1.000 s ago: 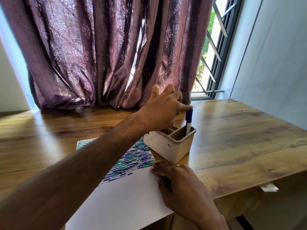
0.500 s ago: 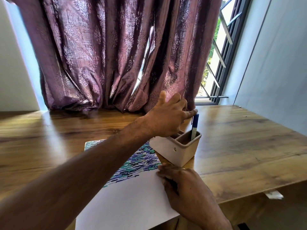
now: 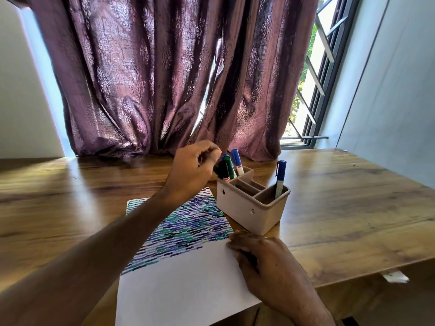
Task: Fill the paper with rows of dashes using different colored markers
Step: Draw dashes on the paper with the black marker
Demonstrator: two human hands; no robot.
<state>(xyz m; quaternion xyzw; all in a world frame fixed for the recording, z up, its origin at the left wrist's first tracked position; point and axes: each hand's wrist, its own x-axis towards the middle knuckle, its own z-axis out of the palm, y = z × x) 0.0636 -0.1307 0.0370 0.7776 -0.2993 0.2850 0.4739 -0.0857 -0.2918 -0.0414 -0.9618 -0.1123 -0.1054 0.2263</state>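
Note:
A white paper (image 3: 188, 290) lies on the wooden table (image 3: 353, 220); its far half is filled with rows of blue, teal and black dashes (image 3: 195, 227). A beige marker holder (image 3: 247, 212) stands just right of the paper's far corner. One blue marker (image 3: 280, 180) stands in its near compartment, and several markers (image 3: 231, 165) lean in its far one. My left hand (image 3: 193, 170) reaches across the paper, fingers curled on the top of a black marker (image 3: 220, 170) in that far compartment. My right hand (image 3: 266, 262) lies flat on the paper's right edge.
A purple curtain (image 3: 164, 78) hangs behind the table's far edge, with an open barred window (image 3: 313, 90) to its right. A grey wall (image 3: 388, 90) runs along the right side. The table's front edge (image 3: 376, 271) drops off at the lower right.
My left hand let go of the blue marker, which now stands in the near compartment. The hand moved left to the far compartment and curled its fingers there. My right hand stayed put.

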